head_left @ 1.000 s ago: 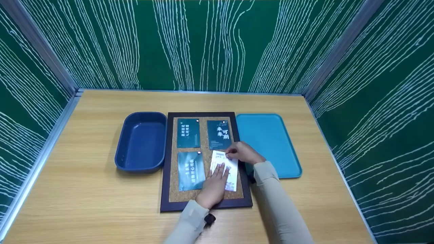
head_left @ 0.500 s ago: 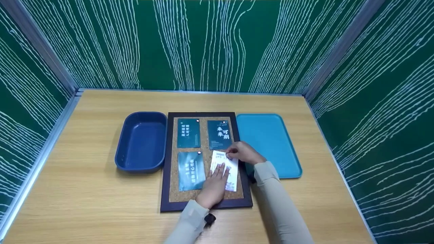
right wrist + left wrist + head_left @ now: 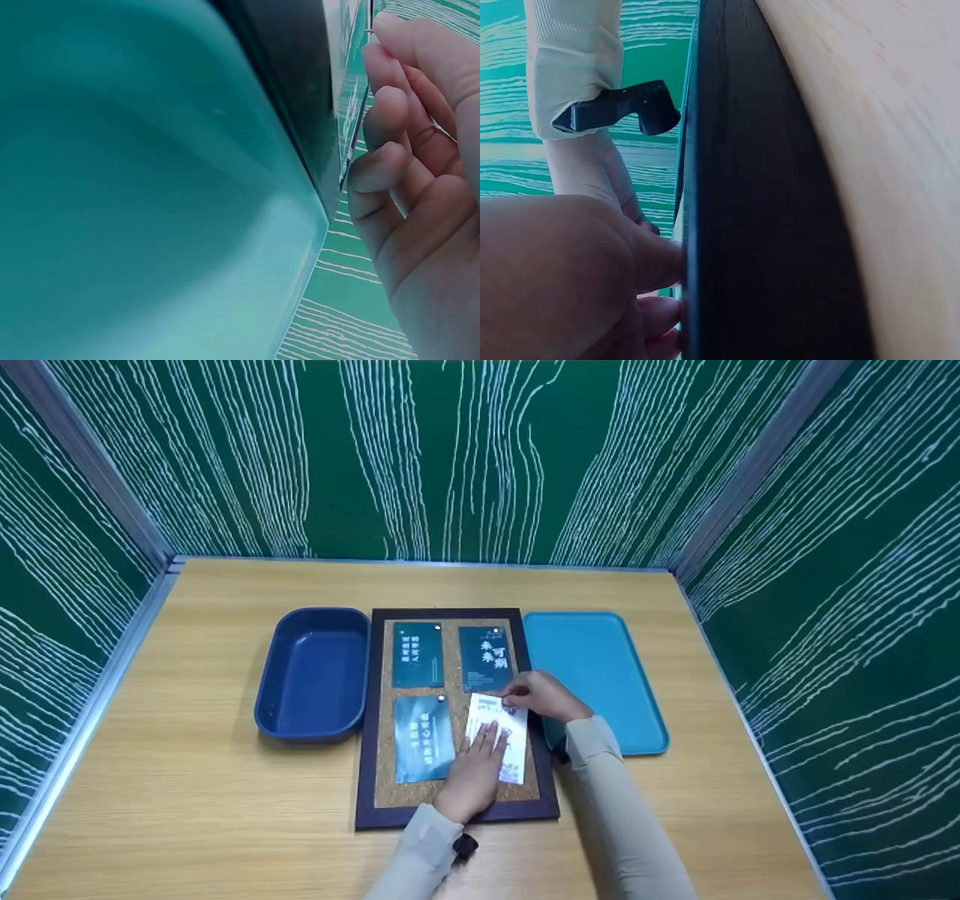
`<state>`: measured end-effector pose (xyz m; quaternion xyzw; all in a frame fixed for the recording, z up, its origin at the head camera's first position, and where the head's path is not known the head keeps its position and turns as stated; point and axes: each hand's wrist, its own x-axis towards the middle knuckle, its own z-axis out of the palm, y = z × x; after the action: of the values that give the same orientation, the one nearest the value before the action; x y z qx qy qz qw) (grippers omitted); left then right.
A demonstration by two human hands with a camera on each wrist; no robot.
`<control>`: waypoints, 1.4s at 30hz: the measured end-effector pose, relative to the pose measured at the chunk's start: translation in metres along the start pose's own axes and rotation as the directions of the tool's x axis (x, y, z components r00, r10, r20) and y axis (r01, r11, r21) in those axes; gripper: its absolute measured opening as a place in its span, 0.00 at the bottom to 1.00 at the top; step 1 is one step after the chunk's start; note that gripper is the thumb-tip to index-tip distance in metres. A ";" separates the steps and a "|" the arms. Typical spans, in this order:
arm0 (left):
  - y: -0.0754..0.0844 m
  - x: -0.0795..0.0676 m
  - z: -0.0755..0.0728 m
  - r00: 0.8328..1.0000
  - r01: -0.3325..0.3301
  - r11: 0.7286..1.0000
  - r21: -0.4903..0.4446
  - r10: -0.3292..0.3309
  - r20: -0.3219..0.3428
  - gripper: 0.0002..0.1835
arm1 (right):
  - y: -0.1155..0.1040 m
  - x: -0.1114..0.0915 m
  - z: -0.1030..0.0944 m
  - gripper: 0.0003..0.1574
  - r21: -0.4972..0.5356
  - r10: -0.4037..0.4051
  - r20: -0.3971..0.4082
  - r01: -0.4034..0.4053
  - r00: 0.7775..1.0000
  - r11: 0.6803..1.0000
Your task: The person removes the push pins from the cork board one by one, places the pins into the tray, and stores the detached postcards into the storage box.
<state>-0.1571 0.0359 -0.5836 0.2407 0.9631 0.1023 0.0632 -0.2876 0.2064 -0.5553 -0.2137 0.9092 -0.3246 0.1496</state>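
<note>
A white printed card point(image 3: 513, 754) lies on the lower right of a dark-framed corkboard point(image 3: 453, 656). My left hand point(image 3: 472, 776) rests on this card with its fingers straight and slightly spread. At the card's top right, my right hand point(image 3: 550, 697) pinches a pushpin between thumb and forefinger. In the right wrist view the thin metal point of the pushpin point(image 3: 368, 31) sticks out from the fingertips towards the board; its head is hidden. Teal cards point(image 3: 417, 654) fill the other corners of the cork, each with a small round pin near its top.
A deep blue bin point(image 3: 319, 682) stands against the board's left side. On the right lies a flat light-blue tray point(image 3: 592, 675), with the right forearm passing over its near corner. Green walls with white lines point(image 3: 480, 457) close off the back and sides of the wooden table point(image 3: 187, 780).
My right hand has shifted slightly to the right and its fingertips have lifted a little off the card's top edge. The left hand stays in place on the white card.
</note>
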 end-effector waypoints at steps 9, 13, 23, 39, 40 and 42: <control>0.000 -0.001 0.001 1.000 0.002 1.000 -0.006 -0.002 -0.001 0.36 | 0.000 -0.002 -0.005 0.08 0.027 0.059 0.003 -0.059 0.998 0.998; 0.000 -0.001 0.001 1.000 0.000 1.000 -0.025 0.000 0.004 0.36 | 0.000 -0.003 -0.007 0.07 0.007 0.065 -0.014 -0.065 0.998 0.998; 0.000 -0.002 -0.002 1.000 -0.004 0.999 -0.032 0.005 0.019 0.35 | 0.005 -0.004 -0.015 0.08 0.017 0.019 -0.056 -0.018 0.998 1.000; 0.000 -0.003 -0.003 1.000 -0.004 0.999 -0.037 0.004 0.005 0.35 | 0.018 -0.011 -0.037 0.11 0.071 0.122 -0.095 -0.115 0.988 0.991; 0.000 -0.003 -0.003 1.000 -0.004 0.999 -0.036 0.005 0.006 0.35 | 0.019 -0.012 -0.039 0.11 0.072 0.129 -0.100 -0.123 0.987 0.990; -0.001 -0.003 -0.003 1.000 -0.007 0.999 -0.036 0.007 0.008 0.34 | 0.021 -0.014 -0.042 0.11 0.078 0.137 -0.110 -0.129 0.984 0.989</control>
<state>-0.1555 0.0336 -0.5809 0.2431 0.9601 0.1189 0.0711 -0.2992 0.2497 -0.5360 -0.1279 0.9166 -0.3573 0.1257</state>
